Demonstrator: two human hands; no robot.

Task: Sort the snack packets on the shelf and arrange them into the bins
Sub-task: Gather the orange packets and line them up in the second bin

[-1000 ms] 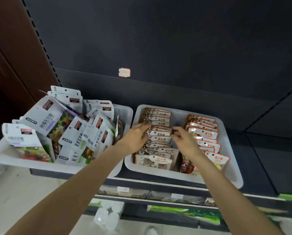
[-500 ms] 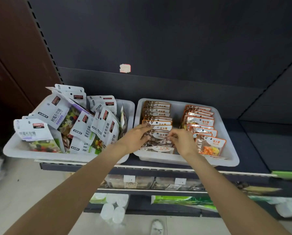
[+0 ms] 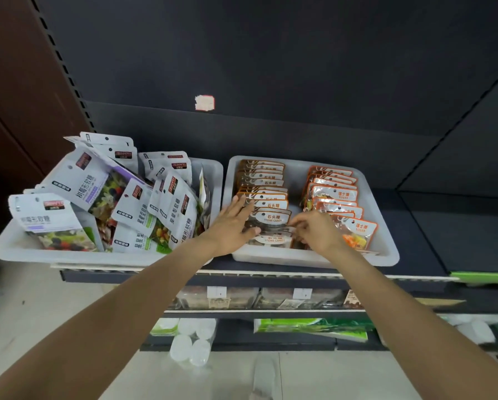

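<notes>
Dark metal shelf is carrying two white plastic bins side by side, rims nearly touching. Its back panel is running out of frame at the top, the right end is cut off. The lower tiers under it are blurring into clear tubs and green packs, labels unreadable.

Left bin is holding a loose heap of white glossy pouches, tilting every way, fruit prints on the fronts; its left corner is hanging past the shelf edge. Right bin is holding two neat rows standing on edge: brown-trimmed stone candy packets on the left, orange-trimmed sugar packets on the right (front ones readable, back ones overlapping into stripes).

Left hand is lying flat with fingers spread wide against the left side of the brown row, thumb pressing the frontmost packets. Right hand is curling its fingers onto the top edge of the front stone candy packet, pinching it; fingertips are partly hiding behind the foil, so the exact grip is hard to confirm.

Versus half a second ago: left fingers are now opening out flatter, right hand is sitting in nearly the same spot, and the front brown packets are standing more upright.
</notes>
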